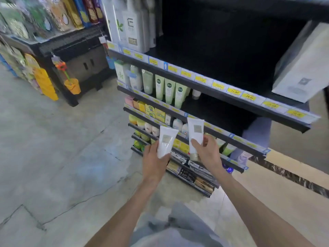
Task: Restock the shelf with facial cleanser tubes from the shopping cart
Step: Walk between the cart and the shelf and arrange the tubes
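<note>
Both arms extend forward toward a dark retail shelf unit (210, 90) with yellow price labels along each shelf edge. The left hand (153, 157) grips a white facial cleanser tube (166, 144), crimped end up and cap end down in the palm, fingers curled behind the tube's lower body. The right hand (206, 150) grips a second white tube (195, 134) the same way up, thumb across the front and fingers wrapped round the far side; its pale cap shows below the hand. The two tubes are held side by side, near each other but apart, in front of the lower shelves and not resting on any of them. On the second shelf stand pale green tubes (169, 92) in a row, with dark bare shelf space to their right. The top shelf carries tall white bottles (131, 27) at its left end and a large white box (302, 68) at its right, with an open dark stretch between. Lower shelves hold yellow and green cartons (154, 112) and small round containers. A separate dark display stand (58, 49) with hanging goods stands to the left on the concrete floor (53, 157). The picture is somewhat blurred; label print is unreadable.
</note>
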{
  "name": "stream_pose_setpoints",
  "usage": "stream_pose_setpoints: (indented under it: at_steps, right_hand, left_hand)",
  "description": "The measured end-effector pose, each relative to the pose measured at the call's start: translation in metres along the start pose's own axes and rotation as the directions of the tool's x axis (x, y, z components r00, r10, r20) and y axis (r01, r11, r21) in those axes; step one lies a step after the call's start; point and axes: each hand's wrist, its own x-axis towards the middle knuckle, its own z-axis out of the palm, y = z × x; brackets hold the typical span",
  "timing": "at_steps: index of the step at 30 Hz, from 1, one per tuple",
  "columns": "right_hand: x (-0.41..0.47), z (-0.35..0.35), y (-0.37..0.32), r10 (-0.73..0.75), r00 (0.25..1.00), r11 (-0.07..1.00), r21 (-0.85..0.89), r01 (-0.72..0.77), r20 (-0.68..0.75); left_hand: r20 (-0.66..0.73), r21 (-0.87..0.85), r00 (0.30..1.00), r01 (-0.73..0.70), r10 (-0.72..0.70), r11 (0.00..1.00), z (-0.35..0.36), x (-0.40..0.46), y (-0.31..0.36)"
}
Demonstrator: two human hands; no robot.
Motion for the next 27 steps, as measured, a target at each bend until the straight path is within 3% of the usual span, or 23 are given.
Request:
stream_pose_setpoints:
  at_steps: [18,23,27]
  right_hand:
    - [0.203,0.032,-0.041,0.144,0.961,0.988,0.079,-0.129,-0.235]
    - [0.236,0.047,-0.037,0.116,0.942,0.988,0.136,-0.076,-0.314]
    - [0.240,0.063,-0.026,0.037,0.943,0.998,0.063,-0.017,-0.332]
  left_hand:
    - [0.064,-0.067,0.996,-0.056,0.061,0.996,0.002,0.110,-0.015]
    - [0.044,-0.034,0.997,-0.065,0.067,0.997,0.007,0.122,-0.025]
    - [0.052,-0.012,0.998,-0.045,0.045,0.999,0.010,0.125,-0.028]
